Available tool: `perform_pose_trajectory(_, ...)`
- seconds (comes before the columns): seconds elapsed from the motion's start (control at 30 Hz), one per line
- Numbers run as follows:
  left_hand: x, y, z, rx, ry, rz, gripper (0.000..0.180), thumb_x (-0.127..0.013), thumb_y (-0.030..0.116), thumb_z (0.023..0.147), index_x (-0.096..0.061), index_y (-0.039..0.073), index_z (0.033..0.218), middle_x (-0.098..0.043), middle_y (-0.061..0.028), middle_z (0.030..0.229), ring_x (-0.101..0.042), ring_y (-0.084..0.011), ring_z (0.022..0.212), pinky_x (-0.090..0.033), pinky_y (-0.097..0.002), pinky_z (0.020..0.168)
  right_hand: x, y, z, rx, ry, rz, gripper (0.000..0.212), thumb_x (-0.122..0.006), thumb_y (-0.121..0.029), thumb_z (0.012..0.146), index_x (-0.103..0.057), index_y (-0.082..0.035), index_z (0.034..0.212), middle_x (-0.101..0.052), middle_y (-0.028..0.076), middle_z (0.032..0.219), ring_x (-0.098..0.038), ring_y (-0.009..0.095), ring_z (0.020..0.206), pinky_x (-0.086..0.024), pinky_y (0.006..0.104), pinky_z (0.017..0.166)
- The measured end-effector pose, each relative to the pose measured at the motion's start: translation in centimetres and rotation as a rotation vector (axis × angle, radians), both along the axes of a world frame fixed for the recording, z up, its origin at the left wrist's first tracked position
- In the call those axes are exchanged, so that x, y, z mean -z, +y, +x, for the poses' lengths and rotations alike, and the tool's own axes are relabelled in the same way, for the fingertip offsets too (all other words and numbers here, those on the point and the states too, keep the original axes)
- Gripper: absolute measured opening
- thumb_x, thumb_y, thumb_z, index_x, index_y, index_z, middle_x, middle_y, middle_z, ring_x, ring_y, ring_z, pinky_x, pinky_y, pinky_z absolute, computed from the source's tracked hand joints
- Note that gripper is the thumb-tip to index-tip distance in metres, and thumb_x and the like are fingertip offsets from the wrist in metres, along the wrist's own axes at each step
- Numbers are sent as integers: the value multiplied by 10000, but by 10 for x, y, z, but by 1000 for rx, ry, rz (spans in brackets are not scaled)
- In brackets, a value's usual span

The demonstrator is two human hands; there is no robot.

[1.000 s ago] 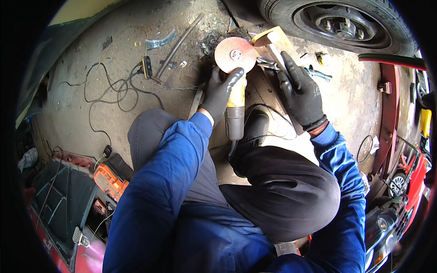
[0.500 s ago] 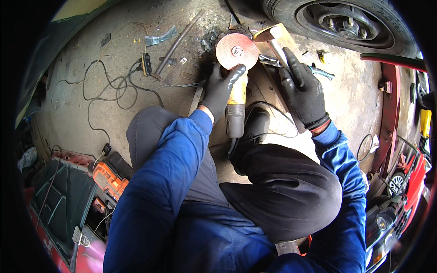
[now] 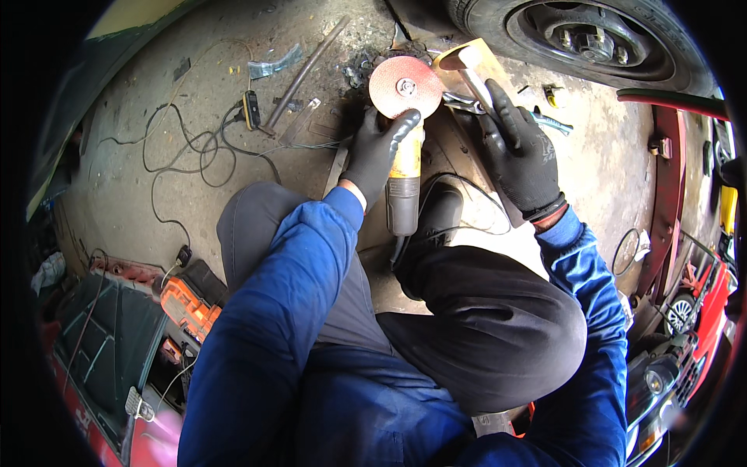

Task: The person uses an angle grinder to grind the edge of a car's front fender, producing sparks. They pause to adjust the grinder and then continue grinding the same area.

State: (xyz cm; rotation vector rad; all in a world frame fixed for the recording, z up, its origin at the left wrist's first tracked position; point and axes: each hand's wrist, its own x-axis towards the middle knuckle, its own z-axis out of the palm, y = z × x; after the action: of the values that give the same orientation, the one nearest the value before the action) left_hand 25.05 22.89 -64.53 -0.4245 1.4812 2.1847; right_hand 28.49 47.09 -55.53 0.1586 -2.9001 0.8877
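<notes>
An angle grinder [image 3: 403, 167] with a yellow and grey body stands out in front of my knees, its reddish round disc [image 3: 397, 76] facing up. Around its neck, just below the disc, my left hand [image 3: 377, 149] is closed in a black glove, thumb across the top. To the right, my gloved right hand [image 3: 520, 159] grips the handle of a hammer [image 3: 475, 78], whose head points away from me. The palm hides the handle's lower end. Beside those fingers lie metal pliers [image 3: 462, 102], partly covered, and a teal-handled tool [image 3: 553, 124].
A yellowish board [image 3: 490, 61] lies under the hammer head. Beyond it stands a car wheel [image 3: 591, 43]. On the left floor are a metal rod [image 3: 307, 74], a tangled black cable [image 3: 177, 158] and an orange tool case [image 3: 187, 306]. A red post [image 3: 665, 194] rises at right.
Hardly anything differs. My right hand and wrist have shifted very slightly to the right; the left hand and the grinder keep their place.
</notes>
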Motion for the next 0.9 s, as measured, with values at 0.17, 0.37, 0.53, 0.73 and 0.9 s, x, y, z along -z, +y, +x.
perform_pose_trajectory(0.17,0,1,0,-5,7,15,479,-855,257,1062,-624,24,1412,-782,-99,1165,-785,-181,951,-654,-340,821,1,-1,0,-16,17,0,613,-783,-220,1081,-612,-172,1668,-749,182,1050,-764,381,906,-622,484,821)
perform_pose_trajectory(0.37,1,-1,-2,6,-3,20,491,-855,253,1062,-611,21,1419,-778,-105,1175,-785,-185,965,-654,-344,826,0,-2,1,-9,0,-34,607,-787,-241,1088,-615,-172,1666,-741,177,1021,-760,378,891,-622,473,806)
perform_pose_trajectory(0.53,-1,-1,-1,8,-2,13,483,-849,247,1065,-608,23,1418,-776,-106,1181,-784,-186,964,-653,-343,828,-1,-2,2,11,23,-18,597,-792,-247,1084,-628,-170,1653,-743,176,1020,-753,378,873,-621,473,790)
perform_pose_trajectory(0.73,-2,-1,-3,9,3,25,493,-849,246,1063,-605,26,1430,-775,-103,1182,-784,-187,964,-653,-343,832,0,-3,-1,11,12,-8,592,-789,-237,1081,-631,-165,1647,-766,189,1053,-763,378,895,-625,474,790)
perform_pose_trajectory(0.9,-2,-2,-1,6,0,15,515,-852,245,1060,-602,17,1448,-775,-105,1186,-783,-185,966,-652,-342,833,-2,-2,2,14,-27,-11,589,-787,-230,1081,-631,-160,1644,-770,203,1069,-767,387,915,-627,475,801)
